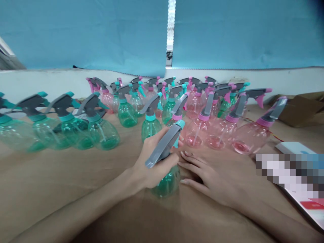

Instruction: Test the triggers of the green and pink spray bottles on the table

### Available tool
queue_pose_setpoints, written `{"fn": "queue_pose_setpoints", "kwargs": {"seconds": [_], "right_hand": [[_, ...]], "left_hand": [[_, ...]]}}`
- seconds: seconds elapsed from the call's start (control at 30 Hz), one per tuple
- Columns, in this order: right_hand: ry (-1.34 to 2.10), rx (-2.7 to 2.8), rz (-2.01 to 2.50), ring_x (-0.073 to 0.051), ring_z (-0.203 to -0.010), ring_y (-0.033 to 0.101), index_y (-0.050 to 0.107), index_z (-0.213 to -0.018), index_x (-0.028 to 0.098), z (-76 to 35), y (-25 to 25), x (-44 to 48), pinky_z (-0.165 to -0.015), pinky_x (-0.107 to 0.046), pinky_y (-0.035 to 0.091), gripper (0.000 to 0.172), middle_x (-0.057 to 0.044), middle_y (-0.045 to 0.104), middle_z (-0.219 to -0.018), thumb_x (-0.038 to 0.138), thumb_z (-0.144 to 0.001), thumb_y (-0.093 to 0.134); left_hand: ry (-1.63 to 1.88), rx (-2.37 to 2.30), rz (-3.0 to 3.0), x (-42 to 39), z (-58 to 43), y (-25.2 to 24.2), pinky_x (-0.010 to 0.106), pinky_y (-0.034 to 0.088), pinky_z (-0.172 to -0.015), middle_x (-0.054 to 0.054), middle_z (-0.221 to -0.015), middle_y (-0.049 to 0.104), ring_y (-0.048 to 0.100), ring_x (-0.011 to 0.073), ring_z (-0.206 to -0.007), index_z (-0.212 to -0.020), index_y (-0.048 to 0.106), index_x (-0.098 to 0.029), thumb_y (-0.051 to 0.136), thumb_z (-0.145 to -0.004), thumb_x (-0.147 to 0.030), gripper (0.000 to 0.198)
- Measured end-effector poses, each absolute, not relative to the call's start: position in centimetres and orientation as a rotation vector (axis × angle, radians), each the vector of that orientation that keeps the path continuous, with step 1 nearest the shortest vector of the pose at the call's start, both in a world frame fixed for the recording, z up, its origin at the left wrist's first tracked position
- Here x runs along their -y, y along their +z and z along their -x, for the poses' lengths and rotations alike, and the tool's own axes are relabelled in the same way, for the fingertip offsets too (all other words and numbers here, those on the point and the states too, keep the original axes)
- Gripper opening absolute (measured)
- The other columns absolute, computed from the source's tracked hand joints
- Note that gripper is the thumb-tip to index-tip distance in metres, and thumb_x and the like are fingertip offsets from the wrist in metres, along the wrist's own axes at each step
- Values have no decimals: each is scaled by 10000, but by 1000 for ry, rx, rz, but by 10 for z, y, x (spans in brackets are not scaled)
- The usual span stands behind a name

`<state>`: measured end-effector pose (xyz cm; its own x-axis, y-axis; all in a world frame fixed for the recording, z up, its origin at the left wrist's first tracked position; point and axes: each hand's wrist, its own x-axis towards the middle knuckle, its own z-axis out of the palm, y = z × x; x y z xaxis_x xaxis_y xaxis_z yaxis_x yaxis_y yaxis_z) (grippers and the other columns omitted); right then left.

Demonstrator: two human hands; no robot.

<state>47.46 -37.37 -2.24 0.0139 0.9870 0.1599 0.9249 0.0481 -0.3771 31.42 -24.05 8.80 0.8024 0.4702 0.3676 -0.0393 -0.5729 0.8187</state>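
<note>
A green spray bottle (pixel 165 185) with a grey and teal trigger head stands close in front of me. My left hand (pixel 152 162) is wrapped round its neck, just under the head, and hides the collar. To the right of this bottle my right hand (pixel 205 175) lies palm down, fingers stretched and spread, the fingertips near the bottle's side. Nothing shows in the right hand. Right behind the held bottle stand another green spray bottle (pixel 149 128) and a pink spray bottle (pixel 196 133).
Several green spray bottles (pixel 103 135) line the left, and several pink ones (pixel 250 136) the right, with mixed rows behind. A brown cardboard box (pixel 298 108), a white box (pixel 295 147) and a partly blurred flat item (pixel 312 204) lie rightward on the brown tabletop (pixel 83 182). Blue sheeting (pixel 88 33) hangs behind.
</note>
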Motion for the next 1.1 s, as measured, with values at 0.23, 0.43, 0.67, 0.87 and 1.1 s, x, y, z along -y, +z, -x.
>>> {"fn": "queue_pose_setpoints", "kwargs": {"seconds": [0.23,0.43,0.67,0.87,1.1], "right_hand": [[234,1936,1935,-262,-1404,327,509,-1378,219,-473,-17,374,-1131,-500,318,554,-81,415,-1501,547,-935,461],[231,1914,1900,-272,-1396,341,508,-1379,218,-473,-18,374,-1123,-505,329,549,-94,430,-1491,531,-929,487],[229,1895,1859,-289,-1387,354,517,-1370,264,-473,-19,374,-1109,-533,338,518,-86,442,-1484,523,-921,509],[256,1915,1897,-277,-1395,340,532,-1354,224,-473,-18,374,-1116,-511,337,532,-98,432,-1490,537,-926,487],[247,1913,1875,-282,-1390,348,523,-1362,234,-474,-20,374,-1111,-524,339,532,-100,444,-1481,537,-926,486]], "left_hand": [[699,-307,-2089,238,-312,85,254,336,-495,-64,-616,417,382,124,-530,-758,432,-242,481,-680,-183,109],[810,-395,-2107,243,-315,78,278,467,-624,-38,-726,561,567,158,-654,-905,490,-249,520,-731,-173,192],[866,-427,-2134,244,-316,73,290,513,-614,-29,-727,597,611,169,-631,-1012,522,-249,537,-769,-214,246],[839,-388,-2136,243,-317,73,287,522,-654,-27,-748,610,612,160,-652,-987,534,-242,536,-767,-218,221],[810,-371,-2103,243,-318,75,296,533,-682,-21,-754,606,587,148,-628,-1005,539,-226,541,-762,-223,243]]}}
